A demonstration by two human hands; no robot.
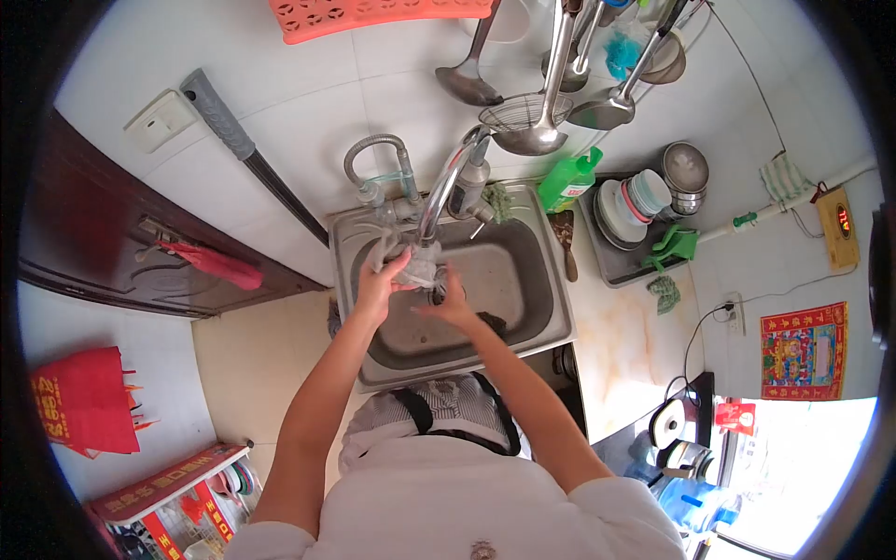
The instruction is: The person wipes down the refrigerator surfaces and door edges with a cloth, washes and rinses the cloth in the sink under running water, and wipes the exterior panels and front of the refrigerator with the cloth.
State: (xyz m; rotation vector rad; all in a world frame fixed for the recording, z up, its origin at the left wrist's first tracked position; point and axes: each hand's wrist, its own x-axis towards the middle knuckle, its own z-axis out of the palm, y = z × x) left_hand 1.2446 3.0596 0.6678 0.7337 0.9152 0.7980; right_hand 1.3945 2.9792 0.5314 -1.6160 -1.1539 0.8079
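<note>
Over a steel sink [562, 308], my left hand [378, 287] is closed on a crumpled, see-through plastic piece [425, 266], perhaps a bag. It is directly below the curved chrome faucet [437, 198]. My right hand [455, 306] is at the right edge of the plastic, thumb and fingers spread; whether its fingertips touch is unclear. Something small and dark shows between the hands, too blurred to name. A dark item [491, 323] lies in the basin beside my right wrist, partly hidden by it.
Right of the sink stand a green soap bottle [569, 182] and a tray [623, 273] with stacked bowls [646, 194]. Ladles and a strainer [527, 112] hang above the faucet. A long grey-handled tool [252, 154] leans on the wall at left, near a brown door [103, 224].
</note>
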